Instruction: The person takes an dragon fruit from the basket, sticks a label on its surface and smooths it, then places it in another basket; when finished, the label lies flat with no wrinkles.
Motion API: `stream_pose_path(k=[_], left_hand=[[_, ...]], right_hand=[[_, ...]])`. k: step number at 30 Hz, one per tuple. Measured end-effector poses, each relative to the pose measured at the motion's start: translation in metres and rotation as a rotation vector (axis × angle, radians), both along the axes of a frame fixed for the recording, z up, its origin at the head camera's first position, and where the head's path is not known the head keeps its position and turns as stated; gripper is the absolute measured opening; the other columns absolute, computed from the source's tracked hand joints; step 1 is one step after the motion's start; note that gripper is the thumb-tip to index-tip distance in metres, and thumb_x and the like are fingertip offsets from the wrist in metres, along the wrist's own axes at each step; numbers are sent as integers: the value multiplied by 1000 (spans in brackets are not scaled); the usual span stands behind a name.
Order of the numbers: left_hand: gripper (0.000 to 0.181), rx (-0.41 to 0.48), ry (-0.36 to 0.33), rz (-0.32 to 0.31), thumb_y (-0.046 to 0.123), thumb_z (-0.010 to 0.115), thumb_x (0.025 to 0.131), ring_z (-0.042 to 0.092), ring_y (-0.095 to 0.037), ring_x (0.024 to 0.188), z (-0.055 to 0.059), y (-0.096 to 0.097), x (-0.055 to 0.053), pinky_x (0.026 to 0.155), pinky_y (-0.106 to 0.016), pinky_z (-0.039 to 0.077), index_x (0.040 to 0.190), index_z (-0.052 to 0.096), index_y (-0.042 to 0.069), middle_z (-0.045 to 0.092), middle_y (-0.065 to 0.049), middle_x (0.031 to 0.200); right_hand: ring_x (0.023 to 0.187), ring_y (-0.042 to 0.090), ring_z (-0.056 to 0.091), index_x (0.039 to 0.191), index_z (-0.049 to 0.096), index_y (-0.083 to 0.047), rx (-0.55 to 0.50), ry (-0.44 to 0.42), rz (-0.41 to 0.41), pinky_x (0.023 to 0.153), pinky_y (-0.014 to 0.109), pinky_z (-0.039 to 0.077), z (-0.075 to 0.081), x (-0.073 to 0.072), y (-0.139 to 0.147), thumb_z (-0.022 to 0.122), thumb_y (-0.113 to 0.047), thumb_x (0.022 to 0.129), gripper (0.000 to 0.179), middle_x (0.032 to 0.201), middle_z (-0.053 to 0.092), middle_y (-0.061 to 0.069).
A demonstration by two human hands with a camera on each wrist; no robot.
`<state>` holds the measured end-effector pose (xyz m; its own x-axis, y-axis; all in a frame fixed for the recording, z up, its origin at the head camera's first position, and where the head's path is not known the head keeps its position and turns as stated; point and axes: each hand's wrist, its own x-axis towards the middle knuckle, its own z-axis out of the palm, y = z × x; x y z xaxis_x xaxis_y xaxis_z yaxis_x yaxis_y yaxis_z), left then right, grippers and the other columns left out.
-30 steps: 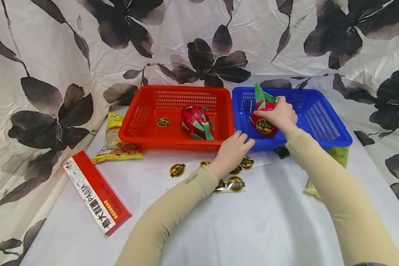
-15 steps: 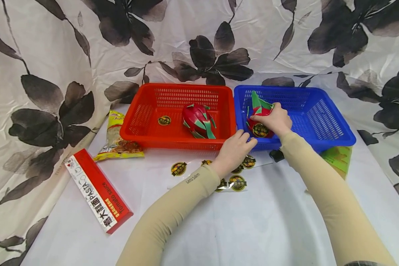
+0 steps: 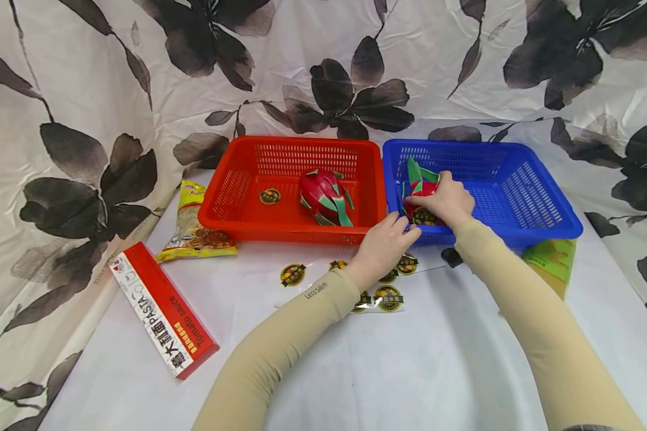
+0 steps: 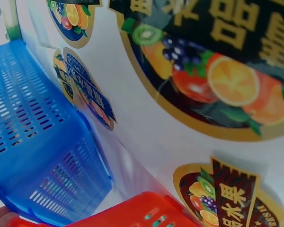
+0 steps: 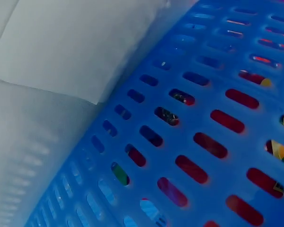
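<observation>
In the head view my right hand [image 3: 449, 200] grips a red dragon fruit [image 3: 423, 190] with green leaf tips, inside the left end of the blue basket [image 3: 539, 197]. A round black-and-gold sticker is on its near side, partly covered by my thumb. The basket's slotted wall [image 5: 189, 113] fills much of the right wrist view, with red showing through the holes. My left hand [image 3: 380, 248] rests with relaxed fingers at the front rims where the two baskets meet. A second dragon fruit [image 3: 326, 197] lies in the red basket [image 3: 242, 226].
A sheet of round fruit stickers [image 3: 389, 298] lies under my left forearm. To the left are a yellow snack bag [image 3: 191, 224] and a red pasta box [image 3: 164, 311]. A yellow-green packet [image 3: 552, 263] is partly behind my right sleeve. One round sticker [image 3: 270, 196] shows in the red basket.
My right hand has moved down and slightly left with the dragon fruit, which sits lower in the blue basket. The left hand has stayed at the rims.
</observation>
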<state>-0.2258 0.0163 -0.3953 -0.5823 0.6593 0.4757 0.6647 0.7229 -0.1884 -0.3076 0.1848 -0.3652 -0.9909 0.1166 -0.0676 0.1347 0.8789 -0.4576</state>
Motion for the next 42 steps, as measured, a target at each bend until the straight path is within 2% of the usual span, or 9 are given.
stream_pose_path(k=[8, 15, 25, 32, 37, 42], left_hand=[[14, 6, 0, -2, 13, 52, 93, 54, -16, 95, 1, 1, 1, 85, -20, 47, 104, 59, 18, 60, -2, 97], [12, -12, -3, 14, 14, 51, 93, 54, -17, 95, 0, 2, 1, 86, -20, 47, 102, 58, 18, 59, -3, 97], [13, 0, -16, 20, 14, 52, 93, 56, -19, 101, 1, 1, 1, 90, -23, 47, 103, 59, 18, 60, -4, 101], [14, 27, -46, 12, 14, 52, 93, 55, -18, 103, 1, 1, 0, 93, -24, 46, 104, 60, 19, 60, -3, 102], [13, 47, -34, 3, 14, 52, 93, 55, -18, 102, 0, 0, -1, 93, -25, 46, 102, 60, 18, 60, -3, 101], [14, 61, -22, -5, 12, 51, 94, 55, -19, 102, -2, -1, -2, 92, -25, 46, 102, 60, 18, 60, -3, 101]], right_hand=[[99, 42, 53, 134, 29, 2, 11, -32, 11, 83, 54, 46, 1, 1, 1, 65, -58, 73, 93, 116, 52, 27], [106, 45, 50, 141, 19, 3, -4, -42, 29, 89, 57, 44, 3, 2, 1, 65, -55, 75, 99, 122, 48, 29], [106, 45, 51, 141, 18, 3, 10, -48, 25, 90, 59, 42, 5, 2, -2, 58, -60, 78, 98, 122, 49, 30], [110, 44, 48, 142, 18, 3, 38, -28, 34, 91, 60, 41, 7, 4, -2, 55, -59, 80, 96, 128, 44, 30], [119, 47, 40, 144, 16, 2, 63, -2, 46, 94, 63, 36, 13, 6, -3, 51, -54, 85, 88, 137, 35, 30], [118, 46, 41, 142, 21, 3, 81, 20, 61, 93, 62, 38, 17, 10, -2, 48, -49, 88, 79, 136, 36, 29]])
